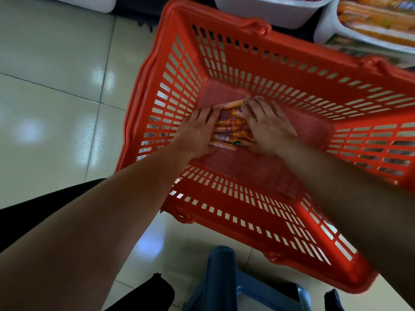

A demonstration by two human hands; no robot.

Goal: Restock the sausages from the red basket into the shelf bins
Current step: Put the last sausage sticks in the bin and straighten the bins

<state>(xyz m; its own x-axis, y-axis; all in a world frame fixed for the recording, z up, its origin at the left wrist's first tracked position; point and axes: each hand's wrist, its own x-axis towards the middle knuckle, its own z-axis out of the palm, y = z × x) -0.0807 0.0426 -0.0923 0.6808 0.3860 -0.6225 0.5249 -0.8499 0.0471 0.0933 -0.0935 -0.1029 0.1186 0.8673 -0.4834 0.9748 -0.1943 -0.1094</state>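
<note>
The red basket (247, 205) stands on the tiled floor below me. On its bottom lies a small heap of orange wrapped sausages (230, 127). Both of my hands reach down inside it. My left hand (197, 133) presses against the heap's left side, its fingers fairly straight and laid along the sausages. My right hand (267, 125) closes in from the right, fingers bent over the sausages' ends. Together the two hands squeeze the heap between them. A white shelf bin (330, 30) holding orange sausages shows at the top right.
Another white bin (269, 12) sits on the shelf above the basket's far rim. A blue plastic stool (226, 283) stands at the bottom, near the basket's close corner. Pale glossy floor tiles (56, 86) spread to the left. My dark clothing shows at the lower left.
</note>
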